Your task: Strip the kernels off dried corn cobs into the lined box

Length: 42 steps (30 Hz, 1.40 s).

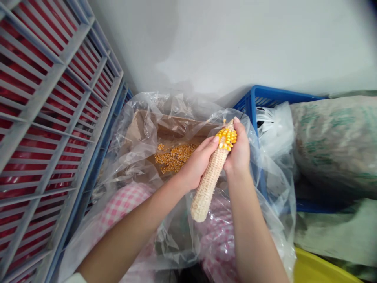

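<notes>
I hold a corn cob (210, 179) tilted, its bare pale end toward me and a patch of yellow kernels left at its far tip. My left hand (198, 161) is wrapped round the cob's middle, thumb reaching up to the kernels. My right hand (240, 151) grips the far tip, fingers curled over the kernels. Beyond the hands lies a heap of loose yellow kernels (174, 156) inside a cardboard box (176, 127) lined with a clear plastic bag (138, 129).
A grey slatted crate (50, 118) with red inside stands at the left. A blue plastic crate (266, 96) sits at the right behind a stuffed woven sack (335, 141). A yellow tub rim (315, 269) shows at bottom right. Pink checked cloth (123, 202) lies under my arms.
</notes>
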Motion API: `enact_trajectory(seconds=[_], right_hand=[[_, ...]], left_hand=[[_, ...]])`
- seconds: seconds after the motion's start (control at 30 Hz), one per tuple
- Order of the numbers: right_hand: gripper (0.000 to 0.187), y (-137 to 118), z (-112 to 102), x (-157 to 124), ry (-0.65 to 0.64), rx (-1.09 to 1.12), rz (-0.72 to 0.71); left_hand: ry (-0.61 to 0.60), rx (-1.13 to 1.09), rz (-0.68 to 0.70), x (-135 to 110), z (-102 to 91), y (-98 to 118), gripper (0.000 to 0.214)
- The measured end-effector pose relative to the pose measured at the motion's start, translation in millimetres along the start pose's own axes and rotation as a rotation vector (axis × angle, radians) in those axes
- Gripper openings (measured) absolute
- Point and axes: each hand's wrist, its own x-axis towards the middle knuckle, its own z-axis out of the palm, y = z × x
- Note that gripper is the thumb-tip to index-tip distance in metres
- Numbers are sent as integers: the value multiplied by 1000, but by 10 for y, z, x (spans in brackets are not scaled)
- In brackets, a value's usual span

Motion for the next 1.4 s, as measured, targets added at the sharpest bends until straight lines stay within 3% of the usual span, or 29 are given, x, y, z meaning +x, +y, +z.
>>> enact_trajectory(seconds=[0.13, 0.27, 0.53, 0.87, 1.23, 1.4], right_hand=[[23, 23, -50, 54, -27, -59, -73], [23, -6, -26, 34, -60, -76, -92], [21, 23, 16, -19, -10, 3, -2], [21, -14, 49, -46, -34, -6, 1], [19, 19, 17, -25, -12, 25, 31], [21, 16, -14, 22, -70, -54, -50]], left_hand=[[3, 24, -26, -33, 18, 13, 24], [-76, -43, -46, -5, 7, 15, 23], [44, -16, 10, -12, 20, -6, 15], [-5, -152, -34, 38, 23, 10, 23], [59, -29, 60, -28, 39, -55, 16], [31, -15, 71, -23, 24, -85, 20]])
